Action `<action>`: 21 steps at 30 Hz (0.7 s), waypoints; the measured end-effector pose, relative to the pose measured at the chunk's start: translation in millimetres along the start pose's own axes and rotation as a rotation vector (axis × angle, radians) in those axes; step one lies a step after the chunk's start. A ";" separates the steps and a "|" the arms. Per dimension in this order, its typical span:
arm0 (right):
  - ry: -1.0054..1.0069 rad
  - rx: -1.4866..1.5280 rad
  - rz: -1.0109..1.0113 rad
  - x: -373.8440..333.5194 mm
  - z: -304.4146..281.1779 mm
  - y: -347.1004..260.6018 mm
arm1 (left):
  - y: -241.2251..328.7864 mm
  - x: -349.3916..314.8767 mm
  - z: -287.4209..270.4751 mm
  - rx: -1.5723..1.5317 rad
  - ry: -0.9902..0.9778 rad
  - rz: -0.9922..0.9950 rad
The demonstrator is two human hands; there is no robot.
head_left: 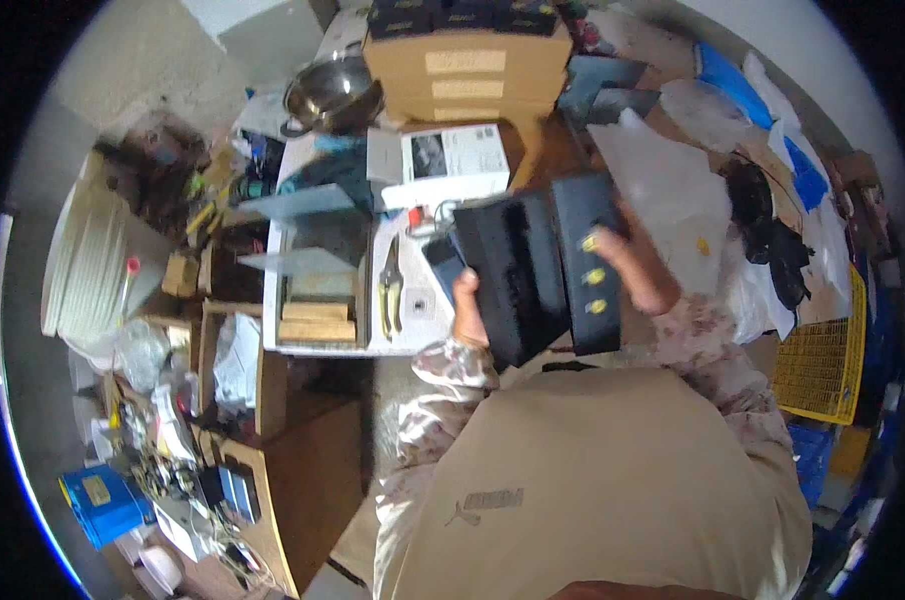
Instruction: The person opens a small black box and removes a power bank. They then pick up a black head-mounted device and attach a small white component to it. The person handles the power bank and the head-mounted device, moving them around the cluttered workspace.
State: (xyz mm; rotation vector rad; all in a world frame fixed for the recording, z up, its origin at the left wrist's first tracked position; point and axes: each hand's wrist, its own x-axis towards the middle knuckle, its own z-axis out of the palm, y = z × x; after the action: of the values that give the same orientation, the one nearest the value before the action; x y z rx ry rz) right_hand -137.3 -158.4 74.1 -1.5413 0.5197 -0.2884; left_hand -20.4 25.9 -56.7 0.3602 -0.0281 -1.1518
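In front of my chest I hold a black box-shaped case with both hands. Three small yellow, brass-coloured fittings stand in a row on its right-hand face; I cannot tell what kind of device it is. My left hand closes on its left edge, thumb on top. At the right edge, my right hand grips it, fingers near the fittings. A dark flat phone-like object lies partly hidden behind the case. Left of it on the white tabletop is a pair of yellow-handled pruning shears.
Behind the case lies a white printed box, with stacked cardboard cartons beyond. A metal pan stands at the back left. Wooden strips lie by the table's front edge. A yellow crate is at the right.
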 end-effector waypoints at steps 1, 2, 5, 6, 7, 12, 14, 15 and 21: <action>-0.007 -0.231 -0.143 5.9 5.0 13.5 | -4.0 4.8 12.0 0.121 0.022 0.075; -0.020 -0.139 -0.225 11.8 23.5 5.8 | -9.4 9.1 26.6 0.246 0.047 0.159; -0.005 -0.191 -0.279 21.3 32.0 11.2 | -8.1 14.7 55.1 0.541 0.014 0.377; 0.013 -0.171 -0.275 23.0 34.4 16.2 | -12.9 16.3 59.2 0.510 0.038 0.396; 0.098 -0.137 -0.248 25.2 38.0 19.1 | -18.9 18.7 62.9 0.478 0.063 0.416; 0.141 -0.122 -0.284 29.9 42.0 2.2 | -7.9 24.2 66.8 0.516 0.096 0.425; 0.128 -0.059 -0.309 33.8 36.0 -0.8 | 4.4 27.4 70.5 0.546 0.059 0.419; 0.104 0.006 -0.279 33.9 31.8 -5.8 | 10.6 27.0 69.3 0.544 0.045 0.411; 0.118 0.092 -0.335 47.2 24.3 0.9 | 15.8 41.9 74.1 0.570 0.064 0.456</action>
State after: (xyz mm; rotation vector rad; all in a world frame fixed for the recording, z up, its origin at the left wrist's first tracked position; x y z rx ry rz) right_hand -84.9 -160.4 65.6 -1.5242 0.3325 -0.6555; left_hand -4.3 -25.6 11.0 0.8482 -0.3706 -0.6612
